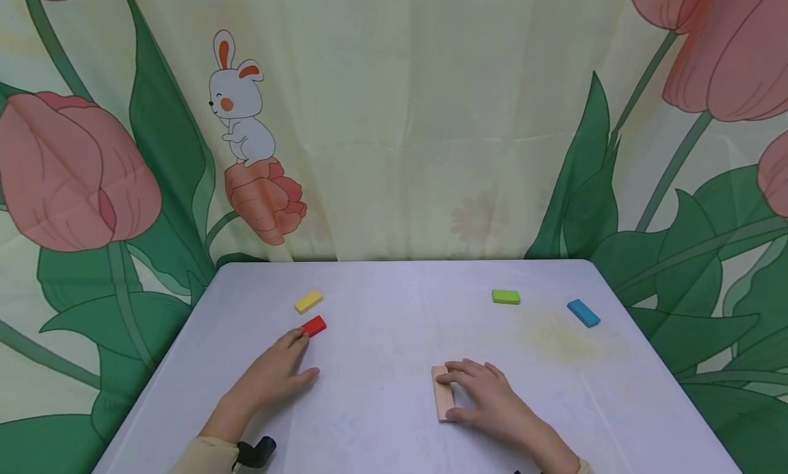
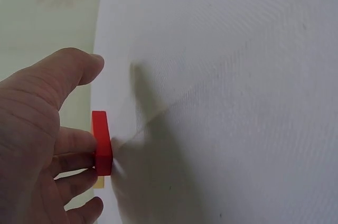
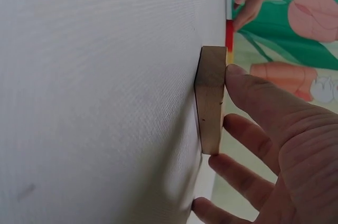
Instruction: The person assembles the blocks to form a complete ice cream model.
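Note:
My left hand (image 1: 271, 377) reaches over the left side of the table, its fingertips on a small red block (image 1: 314, 326). In the left wrist view the thumb stands well apart from that red block (image 2: 102, 145). My right hand (image 1: 489, 399) is spread over a plain wooden block (image 1: 442, 393) lying flat near the front middle. The right wrist view shows the thumb and index fingertips at the top edge of the wooden block (image 3: 210, 113), with another fingertip by its far end. A yellow block (image 1: 308, 301) lies just beyond the red one.
At the back right are a green block (image 1: 506, 297) and, farther right, a blue block (image 1: 583, 313). White cloth covers the table (image 1: 382, 337). A curtain (image 1: 406, 118) printed with tulips and a rabbit hangs behind its back edge.

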`<state>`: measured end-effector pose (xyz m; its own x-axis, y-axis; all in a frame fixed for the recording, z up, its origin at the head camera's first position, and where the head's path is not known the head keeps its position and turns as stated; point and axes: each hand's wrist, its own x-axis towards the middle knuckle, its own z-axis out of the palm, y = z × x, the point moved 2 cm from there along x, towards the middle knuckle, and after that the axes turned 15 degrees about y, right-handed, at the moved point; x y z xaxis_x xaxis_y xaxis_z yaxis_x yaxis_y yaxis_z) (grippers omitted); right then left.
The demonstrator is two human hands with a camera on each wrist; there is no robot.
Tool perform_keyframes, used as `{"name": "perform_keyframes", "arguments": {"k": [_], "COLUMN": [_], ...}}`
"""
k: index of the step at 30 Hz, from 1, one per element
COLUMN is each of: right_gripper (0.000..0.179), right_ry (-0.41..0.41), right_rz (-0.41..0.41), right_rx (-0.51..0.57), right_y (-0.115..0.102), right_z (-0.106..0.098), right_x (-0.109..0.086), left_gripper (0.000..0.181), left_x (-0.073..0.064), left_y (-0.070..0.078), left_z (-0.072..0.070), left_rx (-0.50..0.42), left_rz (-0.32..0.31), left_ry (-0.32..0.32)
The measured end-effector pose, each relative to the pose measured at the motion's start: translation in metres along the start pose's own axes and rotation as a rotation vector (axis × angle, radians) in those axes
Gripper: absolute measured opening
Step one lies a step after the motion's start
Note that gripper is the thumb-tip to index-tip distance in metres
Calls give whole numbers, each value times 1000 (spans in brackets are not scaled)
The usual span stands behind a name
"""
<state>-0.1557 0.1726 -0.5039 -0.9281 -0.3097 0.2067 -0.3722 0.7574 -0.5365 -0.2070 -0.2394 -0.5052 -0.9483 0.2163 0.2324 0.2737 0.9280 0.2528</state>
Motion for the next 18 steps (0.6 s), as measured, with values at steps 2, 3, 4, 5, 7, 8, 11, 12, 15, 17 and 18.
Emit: {"name": "perform_keyframes", "arguments": {"k": [2,3,4,5,7,8,11,12,15,17,18], "right_gripper": [52,52,52,52,52,52,51,51,51,51,51], "right_ry": [-1,-2,-4,-6,-9,-9,-5,-4,-4,-6,-7], "right_rz": [-4,-2,0,0,1,1,-3,-4,-6,-4,-2], "right_rx": [1,2,5,5,6,5,2,2,2,5,5], "right_y": [-2,-2,-3,-3,-3,-3,-3,-3,-2,-2,-2], "right_z": [0,0,0,0,0,0,-1,-1,0,0,1], "right_x": [0,0,0,-1,-1,-1,-2,-2,-2,-2,-2], "left_gripper": [80,80,80,80,80,80,79,79,79,78,78], "left_x": [1,1,1,2,3,4,7,8,10,12,12], "left_y": [2,3,4,6,9,11,16,18,22,25,26], "left_z": [0,0,0,1,1,1,2,3,7,10,11], "left_rx": [-1,-1,-2,0,-2,-3,-7,-8,-8,-12,-14], "left_rz": [2,3,5,0,-5,-7,-14,-16,-18,-11,-11], "left_ry": [-4,-6,-9,-13,-19,-22,-32,-36,-47,-48,-51]}}
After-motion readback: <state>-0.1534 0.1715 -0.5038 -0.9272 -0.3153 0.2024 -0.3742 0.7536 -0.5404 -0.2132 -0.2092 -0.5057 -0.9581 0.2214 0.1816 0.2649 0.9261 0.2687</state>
